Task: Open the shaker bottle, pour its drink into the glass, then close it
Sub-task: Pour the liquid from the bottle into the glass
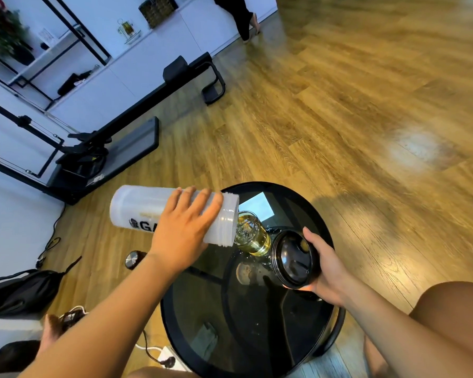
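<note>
My left hand grips the frosted white shaker bottle, which lies almost horizontal with its open threaded mouth over the glass. The glass stands on the round black table and holds yellow drink nearly to the top. A little liquid lies spilled on the tabletop around its base. To the right of the glass, my right hand holds the black shaker lid just above the table, its inside facing me.
A small dark bottle with a metal cap stands on the wooden floor left of the table. A black bag, cables and a white power strip lie lower left. Black exercise equipment lines the left wall. A person's legs are far back.
</note>
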Motion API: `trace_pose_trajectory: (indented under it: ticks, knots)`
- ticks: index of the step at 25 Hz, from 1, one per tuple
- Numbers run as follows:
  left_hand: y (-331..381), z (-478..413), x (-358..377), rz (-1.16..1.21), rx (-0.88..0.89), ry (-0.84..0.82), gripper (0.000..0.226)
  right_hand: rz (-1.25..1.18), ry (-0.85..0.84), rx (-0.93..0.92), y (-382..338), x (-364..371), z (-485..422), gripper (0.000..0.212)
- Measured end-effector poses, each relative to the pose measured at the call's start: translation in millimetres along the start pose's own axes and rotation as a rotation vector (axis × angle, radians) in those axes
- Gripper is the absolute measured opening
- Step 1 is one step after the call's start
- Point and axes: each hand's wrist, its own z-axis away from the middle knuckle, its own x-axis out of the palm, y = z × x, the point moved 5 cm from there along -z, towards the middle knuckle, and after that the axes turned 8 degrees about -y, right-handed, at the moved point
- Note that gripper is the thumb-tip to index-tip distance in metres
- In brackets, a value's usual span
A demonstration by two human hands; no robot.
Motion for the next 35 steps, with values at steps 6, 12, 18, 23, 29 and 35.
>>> trace_pose_trajectory:
  ticks: [6, 12, 18, 23, 29, 35]
  knots:
    - [9.4, 8.5, 18.0, 0.059, -0.095, -0.052, 0.099, 0.011, 0.002, 0.006, 3.2, -4.4, -2.9, 0.071]
    - [11.0, 13.7, 22.1, 0.083, -0.121, -0.031, 0.096, 0.012, 0.001, 0.015, 2.7, -3.5, -2.7, 0.071]
    - [3.6, 16.5, 20.6, 0.084, -0.145, 0.034, 0.092, 0.019, 0.012, 0.021, 2.3, 0.1, 0.0, 0.068]
    - [-2.8, 22.8, 23.6, 0.191, -0.218, 0.067, 0.088, 0.012, -0.006, 0.034, 1.9, 1.9, 2.9, 0.066]
    - [-7.4, 27.6, 26.2, 0.45, -0.305, 0.038, 0.089, 0.03, 0.012, 0.052, 3.7, 1.4, 2.8, 0.073]
    - [-21.1, 53.3, 25.6, 1.159, -0.632, 0.307, 0.09, 0.04, 0.038, 0.058, 3.3, 2.6, 5.6, 0.067]
